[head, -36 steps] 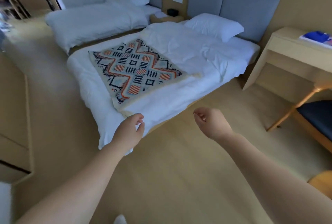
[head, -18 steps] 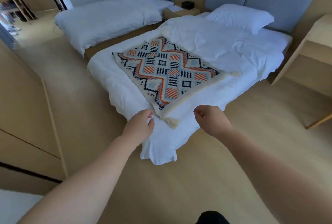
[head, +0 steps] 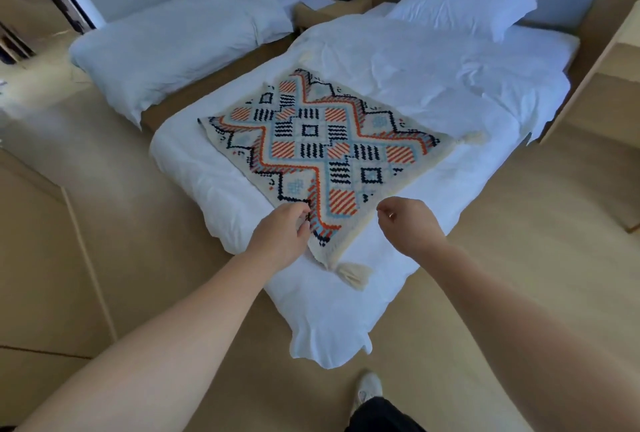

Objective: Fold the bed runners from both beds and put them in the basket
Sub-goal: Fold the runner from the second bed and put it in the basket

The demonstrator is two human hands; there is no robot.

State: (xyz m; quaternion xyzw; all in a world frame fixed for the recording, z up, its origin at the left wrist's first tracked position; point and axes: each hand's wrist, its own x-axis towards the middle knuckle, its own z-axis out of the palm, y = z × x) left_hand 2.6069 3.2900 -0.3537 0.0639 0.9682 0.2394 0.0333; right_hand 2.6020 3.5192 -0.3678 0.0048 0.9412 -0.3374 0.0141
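The runner (head: 322, 151) is spread flat on the near bed (head: 415, 64), one corner pointed between the hands. The left hand (head: 280, 234), nearer, is curled at its edge; grip cannot be confirmed. The right hand (head: 410, 227) is held loosely curled, empty, just beside it.

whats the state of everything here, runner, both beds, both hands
bed runner: spread flat on the near bed, unfolded
near bed: sheet rumpled, runner lying on it
far bed: no runner seen on it
left hand: fingers curled at the runner's near edge, grip unclear
right hand: fingers curled at the runner's right edge, grip unclear
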